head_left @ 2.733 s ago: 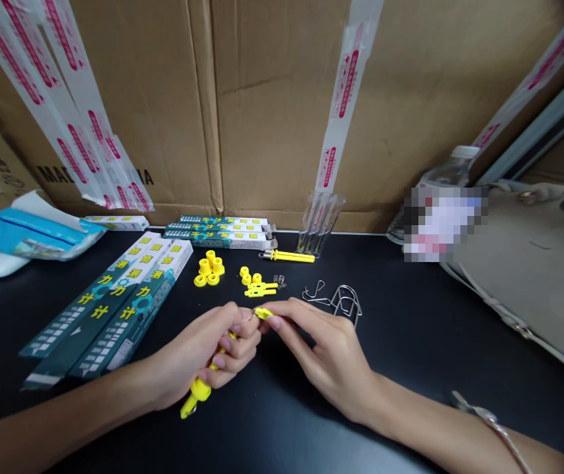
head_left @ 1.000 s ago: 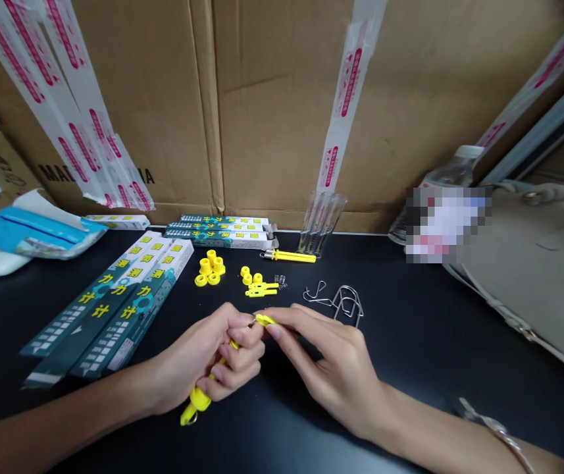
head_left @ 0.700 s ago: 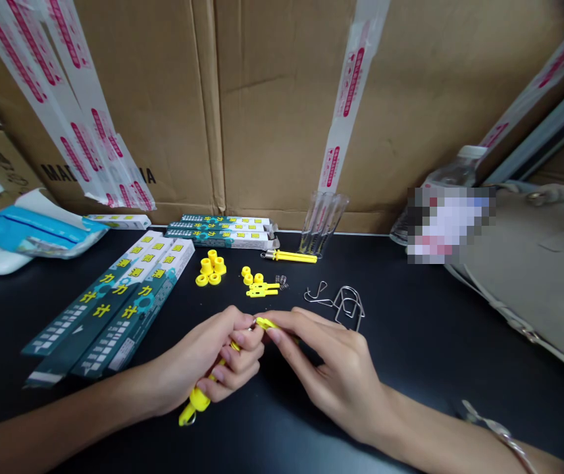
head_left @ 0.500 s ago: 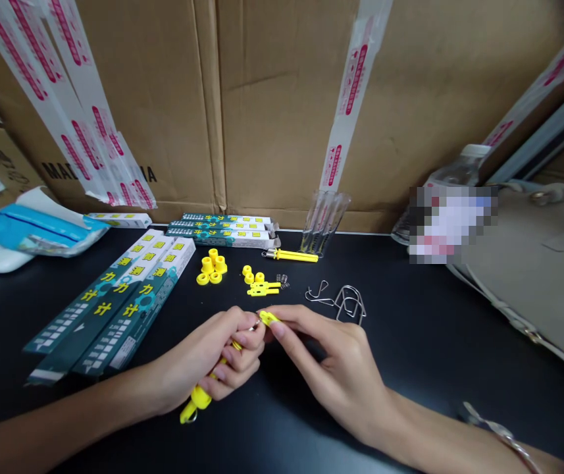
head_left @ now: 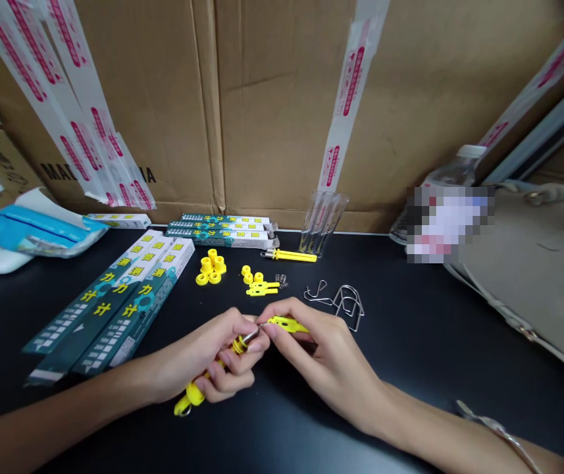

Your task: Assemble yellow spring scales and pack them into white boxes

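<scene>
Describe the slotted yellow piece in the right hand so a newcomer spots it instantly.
Over the black table, before tall cardboard, the left hand and right hand are close together. Between the right thumb and index finger sits the slotted yellow piece. Unlike the two similar pieces on the table, it is held; unlike the left hand's silver-ended yellow rod, it shows openings.

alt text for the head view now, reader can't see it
A person's left grip holds a yellow rod; the right grip, a flat yellow piece. Beyond on the black table lie small yellow parts, wire hooks and slim boxes.
</scene>
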Demonstrator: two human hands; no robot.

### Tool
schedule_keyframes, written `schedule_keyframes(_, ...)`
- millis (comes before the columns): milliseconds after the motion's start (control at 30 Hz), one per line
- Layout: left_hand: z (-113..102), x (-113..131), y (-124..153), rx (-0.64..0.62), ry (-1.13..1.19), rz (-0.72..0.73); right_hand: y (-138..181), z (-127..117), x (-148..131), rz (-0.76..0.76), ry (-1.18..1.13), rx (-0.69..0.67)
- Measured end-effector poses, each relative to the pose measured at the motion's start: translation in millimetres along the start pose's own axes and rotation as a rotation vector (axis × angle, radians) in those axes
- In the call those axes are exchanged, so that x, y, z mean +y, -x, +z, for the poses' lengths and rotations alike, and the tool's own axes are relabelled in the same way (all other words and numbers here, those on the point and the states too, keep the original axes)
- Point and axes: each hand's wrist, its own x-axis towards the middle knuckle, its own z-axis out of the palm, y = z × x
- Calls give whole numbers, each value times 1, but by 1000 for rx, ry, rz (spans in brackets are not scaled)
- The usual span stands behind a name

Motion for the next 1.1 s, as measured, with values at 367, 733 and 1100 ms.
schedule_keyframes(367, 8, -13, -4, 399, -194, 356, -3, -8, 6, 42, -27, -2)
schedule_keyframes(733, 9, -10, -1, 500, -374, 386, -3, -6, 10, 141, -87, 12)
schedule_keyframes(1100, 9, -11, 4, 518, -706, 370, -5, -8, 9, 233, -253, -53)
